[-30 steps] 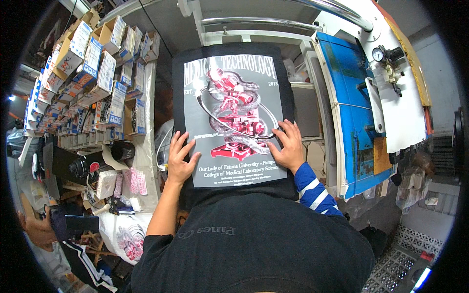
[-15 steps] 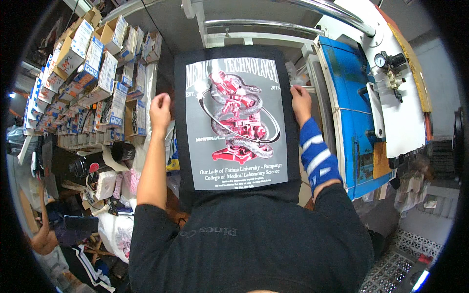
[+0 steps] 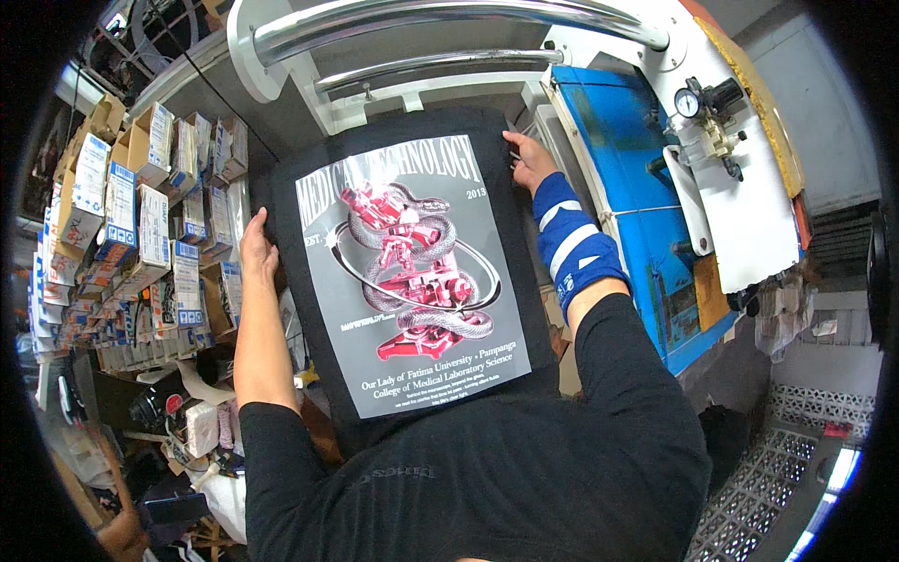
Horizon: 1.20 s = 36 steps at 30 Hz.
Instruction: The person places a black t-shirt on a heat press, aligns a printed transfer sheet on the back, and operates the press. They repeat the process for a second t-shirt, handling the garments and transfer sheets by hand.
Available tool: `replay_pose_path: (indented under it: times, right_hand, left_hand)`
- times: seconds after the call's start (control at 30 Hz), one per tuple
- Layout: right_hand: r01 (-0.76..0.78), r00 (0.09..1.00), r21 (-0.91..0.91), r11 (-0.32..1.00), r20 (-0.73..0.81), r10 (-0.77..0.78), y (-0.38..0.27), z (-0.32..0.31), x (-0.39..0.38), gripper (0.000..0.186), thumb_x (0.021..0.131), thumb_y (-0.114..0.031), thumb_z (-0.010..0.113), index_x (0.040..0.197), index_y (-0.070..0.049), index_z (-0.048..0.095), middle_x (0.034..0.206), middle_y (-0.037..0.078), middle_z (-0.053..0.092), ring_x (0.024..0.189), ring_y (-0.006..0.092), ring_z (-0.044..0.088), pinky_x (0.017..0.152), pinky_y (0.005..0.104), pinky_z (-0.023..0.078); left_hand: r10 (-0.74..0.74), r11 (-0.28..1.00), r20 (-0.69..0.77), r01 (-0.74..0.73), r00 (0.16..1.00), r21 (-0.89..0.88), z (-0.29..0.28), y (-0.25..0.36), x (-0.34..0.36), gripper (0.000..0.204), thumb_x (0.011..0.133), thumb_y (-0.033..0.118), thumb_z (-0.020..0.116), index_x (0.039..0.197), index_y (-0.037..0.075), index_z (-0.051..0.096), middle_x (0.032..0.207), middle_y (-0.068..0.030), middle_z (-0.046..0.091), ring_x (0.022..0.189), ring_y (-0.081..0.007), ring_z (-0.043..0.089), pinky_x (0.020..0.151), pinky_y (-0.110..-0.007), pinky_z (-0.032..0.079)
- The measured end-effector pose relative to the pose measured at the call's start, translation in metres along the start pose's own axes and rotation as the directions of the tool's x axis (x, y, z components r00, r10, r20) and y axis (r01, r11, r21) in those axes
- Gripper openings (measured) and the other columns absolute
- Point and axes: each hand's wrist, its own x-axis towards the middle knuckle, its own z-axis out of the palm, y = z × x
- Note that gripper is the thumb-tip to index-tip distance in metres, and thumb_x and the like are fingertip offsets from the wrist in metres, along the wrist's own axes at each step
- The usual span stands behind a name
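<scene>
Pinching the black cloth (image 3: 514,251) at the far right edge with the right hand (image 3: 531,161), in a closed grip. Touching the left edge with the left hand (image 3: 258,251); cannot tell whether clamped. Spread between both, slanting left at the far end, bearing a gray printed panel (image 3: 412,281).

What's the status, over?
Bare left hand at left edge of black cloth; right hand at right edge. Grey rectangular red-printed sheet on cloth, nothing covering it.
</scene>
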Motion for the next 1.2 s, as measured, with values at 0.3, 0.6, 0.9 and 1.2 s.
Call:
replay_pose_path:
  times: [0.3,0.6,0.9,1.2]
  right_hand:
    - [-0.033,0.979,-0.016,0.999,0.202,0.036,-0.001,-0.016,0.012,0.021,0.097,-0.019,0.069,0.110,-0.002,0.072,0.106,0.014,0.076,0.094,0.0281,0.074,0.086,0.0414,0.061]
    - [0.053,0.995,-0.072,0.996,0.082,-0.047,-0.001,-0.022,0.023,0.027,0.095,-0.014,0.072,0.119,-0.002,0.069,0.110,0.012,0.072,0.101,0.0246,0.068,0.093,0.0371,0.056]
    - [0.532,0.713,-0.816,0.226,0.288,-0.640,0.014,0.002,-0.095,0.036,0.089,-0.024,0.077,0.115,0.001,0.073,0.109,0.018,0.075,0.102,0.0293,0.071,0.091,0.0387,0.054]
    - [0.622,0.580,-0.756,-0.202,0.619,-0.529,0.117,-0.060,-0.335,0.034,0.084,-0.017,0.075,0.114,-0.004,0.070,0.129,0.017,0.061,0.127,0.0411,0.053,0.111,0.0529,0.041]
  left_hand:
    - [0.117,0.990,-0.054,-0.112,0.992,0.086,-0.022,-0.005,0.011,0.036,0.091,0.023,0.079,0.122,0.006,0.070,0.117,-0.0073,0.071,0.106,-0.0203,0.064,0.094,-0.034,0.050]
    - [0.137,0.991,-0.079,-0.137,0.987,0.003,0.002,0.003,-0.010,0.028,0.097,0.012,0.071,0.121,0.000,0.069,0.111,-0.0095,0.073,0.103,-0.0202,0.068,0.094,-0.035,0.053]
    - [0.588,0.374,0.165,-0.447,0.792,0.812,0.021,-0.004,-0.100,0.030,0.095,0.016,0.071,0.120,-0.001,0.070,0.113,-0.0149,0.074,0.105,-0.0229,0.070,0.094,-0.035,0.054]
    - [0.463,-0.089,0.614,-0.656,0.639,0.750,0.009,-0.084,-0.317,0.022,0.085,0.011,0.077,0.106,0.005,0.076,0.123,-0.0122,0.070,0.130,-0.0340,0.058,0.117,-0.055,0.035]
